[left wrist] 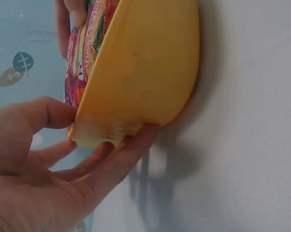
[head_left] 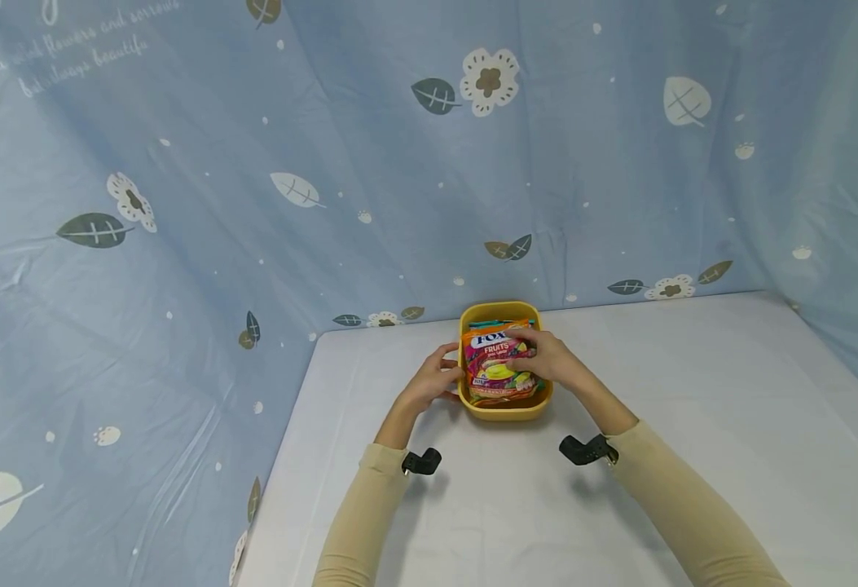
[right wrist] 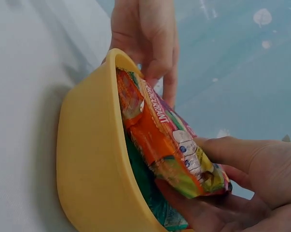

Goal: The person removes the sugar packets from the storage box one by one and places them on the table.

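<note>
A yellow plastic container (head_left: 505, 414) stands on the white table near the back wall. My left hand (head_left: 430, 381) holds its left side; in the left wrist view the thumb is at the rim and the fingers lie along the outer wall (left wrist: 145, 67). An orange and purple candy bag (head_left: 496, 373) marked FOX and FRUITS sits at the container's mouth. My right hand (head_left: 552, 360) grips this bag, and the right wrist view has the thumb on its face and fingers beneath its edge. Below it, a teal packet (right wrist: 144, 181) shows inside the container.
A blue curtain (head_left: 399, 163) with leaf and flower prints hangs behind and to the left of the table. The white tabletop (head_left: 502, 505) spreads around the container. Each wrist carries a black camera mount (head_left: 423, 462).
</note>
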Demonstrator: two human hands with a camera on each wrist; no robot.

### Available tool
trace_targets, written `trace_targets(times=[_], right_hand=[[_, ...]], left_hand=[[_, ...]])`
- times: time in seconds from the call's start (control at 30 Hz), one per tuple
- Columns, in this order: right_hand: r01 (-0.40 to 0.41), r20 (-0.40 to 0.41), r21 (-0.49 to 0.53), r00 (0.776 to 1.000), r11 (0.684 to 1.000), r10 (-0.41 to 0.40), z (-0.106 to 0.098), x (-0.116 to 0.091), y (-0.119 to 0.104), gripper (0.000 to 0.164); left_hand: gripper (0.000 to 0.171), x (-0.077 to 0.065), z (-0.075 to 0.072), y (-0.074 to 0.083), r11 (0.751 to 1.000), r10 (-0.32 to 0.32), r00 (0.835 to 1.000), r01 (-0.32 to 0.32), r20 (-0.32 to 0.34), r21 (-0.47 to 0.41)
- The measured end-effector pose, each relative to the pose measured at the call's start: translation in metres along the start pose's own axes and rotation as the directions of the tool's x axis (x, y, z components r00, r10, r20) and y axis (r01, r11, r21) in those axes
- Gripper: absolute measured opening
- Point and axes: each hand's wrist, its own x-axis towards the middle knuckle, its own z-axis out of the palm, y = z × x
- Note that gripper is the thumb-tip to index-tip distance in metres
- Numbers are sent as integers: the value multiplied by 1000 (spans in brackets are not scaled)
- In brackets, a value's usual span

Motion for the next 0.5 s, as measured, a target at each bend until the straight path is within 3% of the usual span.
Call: trace_targets(times=[0.33, 0.5], right_hand=[[16, -5, 44, 1000, 999, -15, -5, -5, 2, 62], [-10, 12, 126, 1000, 992, 9, -7, -6, 2, 62]], left_hand=[[62, -2, 1, 0, 1000, 4, 1000, -4, -1, -9], [63, -1, 0, -1, 1000, 9, 1000, -9, 2, -27]])
